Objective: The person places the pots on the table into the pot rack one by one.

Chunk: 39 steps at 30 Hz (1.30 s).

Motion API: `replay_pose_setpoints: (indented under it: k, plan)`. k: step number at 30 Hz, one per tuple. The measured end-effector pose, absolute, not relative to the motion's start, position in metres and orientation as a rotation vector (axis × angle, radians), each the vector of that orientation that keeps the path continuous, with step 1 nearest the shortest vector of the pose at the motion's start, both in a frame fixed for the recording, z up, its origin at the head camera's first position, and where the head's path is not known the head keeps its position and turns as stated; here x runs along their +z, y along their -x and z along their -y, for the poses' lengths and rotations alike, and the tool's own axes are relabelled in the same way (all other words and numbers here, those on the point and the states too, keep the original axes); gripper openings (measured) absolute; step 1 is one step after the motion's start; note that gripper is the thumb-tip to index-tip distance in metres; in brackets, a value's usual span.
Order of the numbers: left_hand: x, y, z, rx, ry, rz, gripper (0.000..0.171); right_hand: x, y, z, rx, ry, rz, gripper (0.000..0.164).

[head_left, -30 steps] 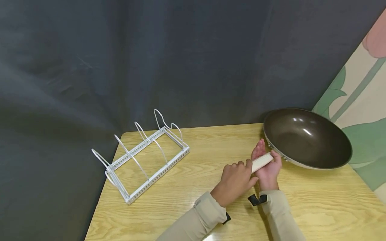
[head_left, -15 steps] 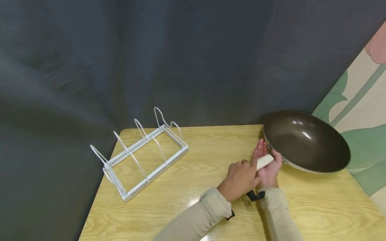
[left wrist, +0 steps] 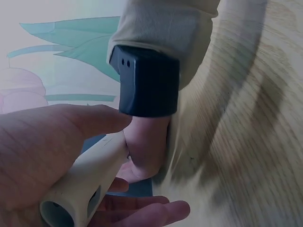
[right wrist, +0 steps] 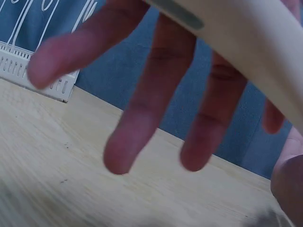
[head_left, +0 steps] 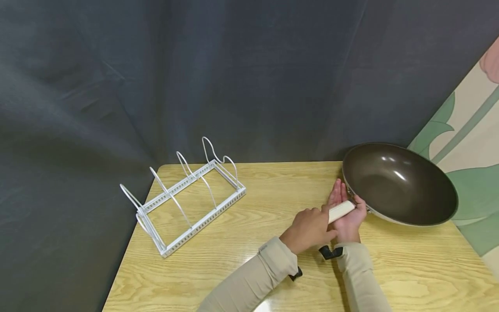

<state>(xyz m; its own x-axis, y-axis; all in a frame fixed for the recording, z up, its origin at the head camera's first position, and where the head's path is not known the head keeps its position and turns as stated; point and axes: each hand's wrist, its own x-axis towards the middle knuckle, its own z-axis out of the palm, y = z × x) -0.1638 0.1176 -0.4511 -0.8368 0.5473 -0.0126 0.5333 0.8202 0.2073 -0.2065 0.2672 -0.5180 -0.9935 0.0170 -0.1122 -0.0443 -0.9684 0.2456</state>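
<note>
A wok [head_left: 401, 184] with a dark brown inside and a cream handle [head_left: 340, 212] sits at the right side of the table, its handle pointing down-left. From above, my left hand [head_left: 309, 229] grips the outer part of that handle; in the left wrist view its thumb lies along the handle [left wrist: 90, 175], near the hollow end. My right hand [head_left: 348, 221] is beneath the handle close to the wok, fingers stretched out, thumb over the handle's inner end. In the right wrist view, loosely bent fingers [right wrist: 142, 113] hang below the handle. Whether the wok touches the table cannot be seen.
A white wire rack [head_left: 191, 210] with several upright loops stands at the left of the wooden table [head_left: 273, 186]. Behind the table hangs a dark curtain [head_left: 253, 82]. A wall with painted flowers [head_left: 473, 195] rises at the right, close to the wok.
My left hand has shifted slightly up and right in the head view, keeping hold of the handle. The right hand, wok and rack stay nearly in place.
</note>
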Motion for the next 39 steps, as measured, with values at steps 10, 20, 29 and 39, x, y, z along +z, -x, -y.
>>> replay_pose_setpoints:
  k: [10, 20, 29, 39]
  plan:
    - [-0.459, 0.168, -0.112, 0.341, -0.786, -2.864, 0.062, -0.521, 0.199, -0.277, 3.241, 0.209, -0.217, 0.042]
    - [-0.471, 0.17, -0.109, 0.434, -0.769, -2.814, 0.048, -0.523, 0.196, -0.273, 3.246, 0.209, -0.146, 0.03]
    - [-0.478, 0.164, -0.115, 0.506, -0.722, -2.7, 0.044, -0.526, 0.19, -0.273, 3.332, 0.137, -0.229, 0.035]
    - [-0.493, 0.155, -0.116, 0.547, -0.76, -2.759, 0.031, -0.531, 0.19, -0.279, 3.4, 0.166, -0.132, 0.035]
